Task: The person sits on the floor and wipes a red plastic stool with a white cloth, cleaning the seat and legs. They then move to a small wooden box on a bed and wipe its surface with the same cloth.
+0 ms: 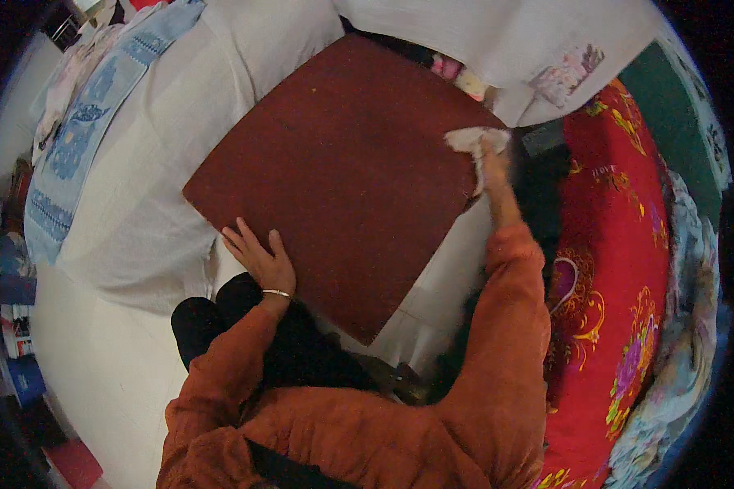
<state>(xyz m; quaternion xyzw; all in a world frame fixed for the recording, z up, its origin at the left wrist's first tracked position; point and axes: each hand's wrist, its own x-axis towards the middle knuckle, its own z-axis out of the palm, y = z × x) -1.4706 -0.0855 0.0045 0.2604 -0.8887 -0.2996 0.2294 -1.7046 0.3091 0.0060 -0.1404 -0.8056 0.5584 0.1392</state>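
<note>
A square dark red-brown board or tabletop (334, 155) lies in front of me, one corner pointing toward my body. My left hand (263, 262) rests on its near left edge with the fingers spread, a bangle at the wrist. At the far right corner my right hand (496, 163), blurred by motion, presses a whitish cloth (467, 140) against the surface. Part of the cloth hangs over the board's right edge. The fingers of the right hand are partly hidden by the cloth and the blur.
White covers drape over furniture at left (163, 155) and at the back (514, 41). A blue patterned cloth (98, 106) lies over the left one. On the right stands something covered in red floral fabric (603, 269). Pale floor (98, 350) shows at lower left.
</note>
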